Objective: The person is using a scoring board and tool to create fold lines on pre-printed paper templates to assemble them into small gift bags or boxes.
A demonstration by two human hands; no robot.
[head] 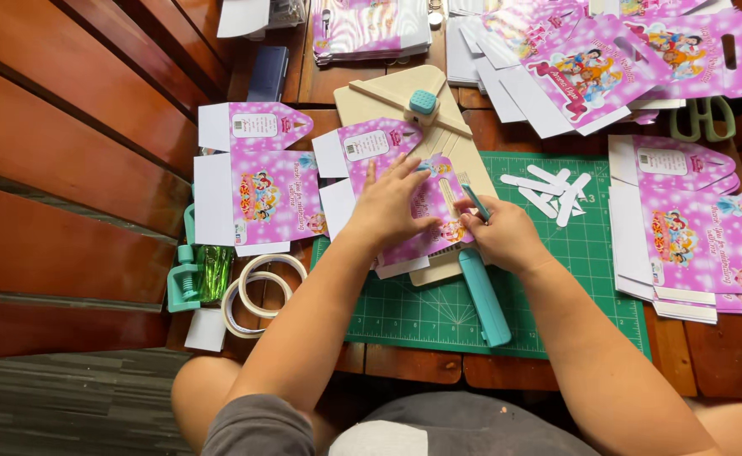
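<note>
In the middle of the frame the left hand (388, 207) lay flat and open, with the fingers spread, on a pink printed card sheet (426, 211) and pressed it down onto a beige scoring board (371, 105). This sheet was just left of the centre, partly over the board and partly over the green cutting mat (590, 287). The right hand (502, 236) was just beside the left one, at the right edge of the same sheet; its fingers were closed in a narrow pinch around a thin teal scoring tool (475, 203), whose tip pointed toward the sheet. Below the right hand a longer teal bar (485, 295) lay along the edge of the board and went down over the mat. Near the top of the board sat a small teal slider (422, 103) on its rail. On the mat, to the right of the hands, there was a little heap of white paper strips (552, 190). More pink sheets lay around — one flat sheet (261, 181) at the left of the frame, a stack (692, 236) at the right edge, and a loose pile (590, 63) in the upper right. At the lower left two rolls of tape (257, 291) rested on the wooden table (404, 363), beside a teal clamp (183, 279). A pair of pale green scissors (704, 118) was near the upper right pile.
</note>
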